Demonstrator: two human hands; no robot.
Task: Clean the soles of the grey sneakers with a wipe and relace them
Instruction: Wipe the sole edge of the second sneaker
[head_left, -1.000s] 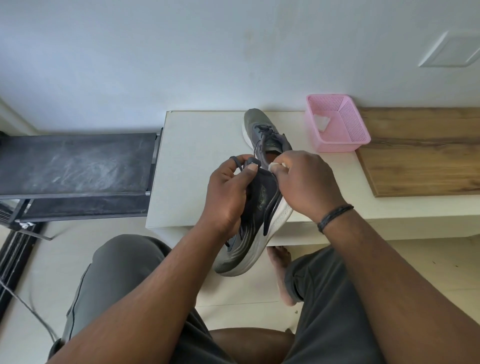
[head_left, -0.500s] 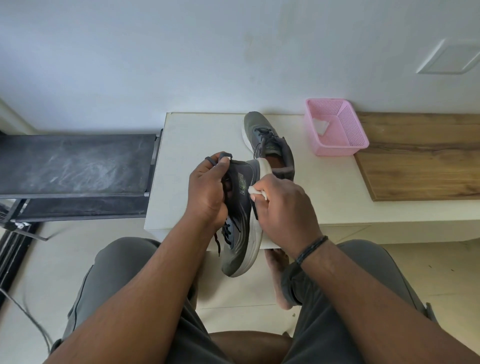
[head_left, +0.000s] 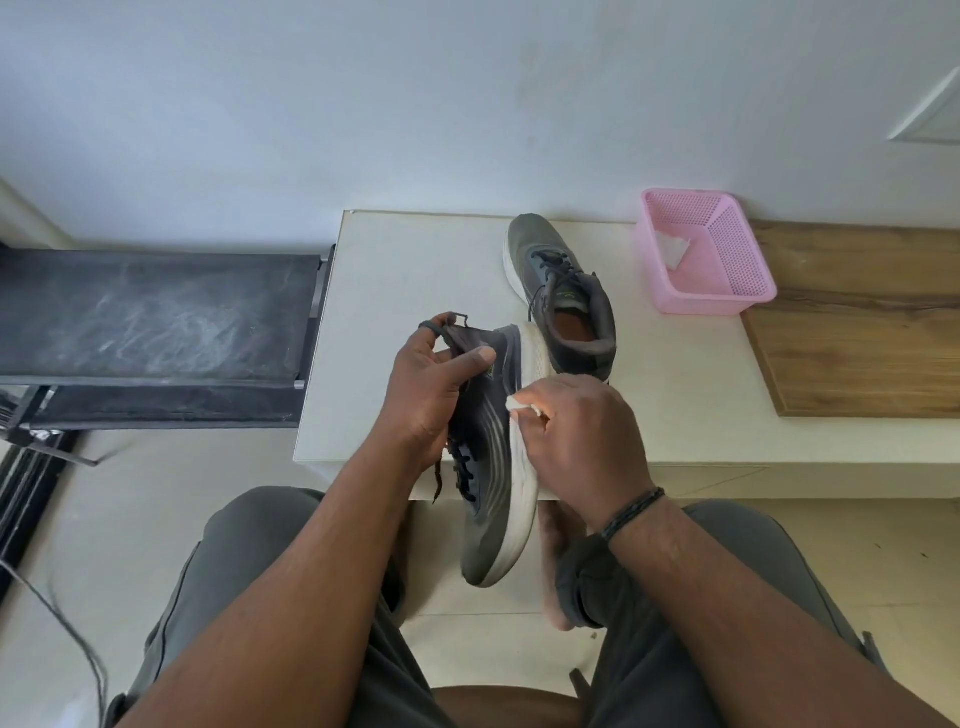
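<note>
Now right hand (head_left: 582, 441) pinches the small white wipe (head_left: 519, 410), slid down from heel to the white sole edge; left hand (head_left: 431, 395) clasps grey mesh sneaker (head_left: 493, 457) above pale surface (head_left: 405, 291). Wiping underway; relacing pending.

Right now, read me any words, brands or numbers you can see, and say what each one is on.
No text can be read.
held sneaker: small green mark near the heel, too blurred to read.
sneaker on the table: small green mark on the tongue, too small to read.
pink basket, wipe: no lettering visible.
</note>
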